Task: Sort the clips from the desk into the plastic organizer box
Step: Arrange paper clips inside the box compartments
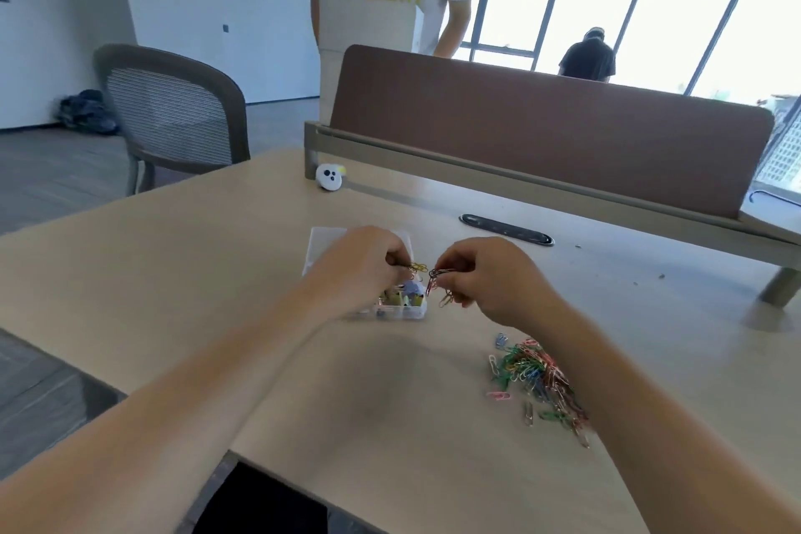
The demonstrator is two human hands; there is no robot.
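Note:
A clear plastic organizer box [401, 310] lies open on the desk, its lid [323, 241] flat behind it, with yellow and pale clips in its front compartments. My left hand [359, 269] hovers over the box, pinching a yellowish paper clip [418, 267]. My right hand [490, 277], just right of the box, holds a small bunch of dark and orange paper clips [440, 284]. A pile of coloured paper clips [539, 377] lies on the desk at the right, below my right forearm.
A small white round gadget [329, 177] sits near the brown divider panel [542, 130]. A cable slot [507, 230] is behind my right hand. A mesh chair [173, 108] stands at the left. Two people are beyond the divider.

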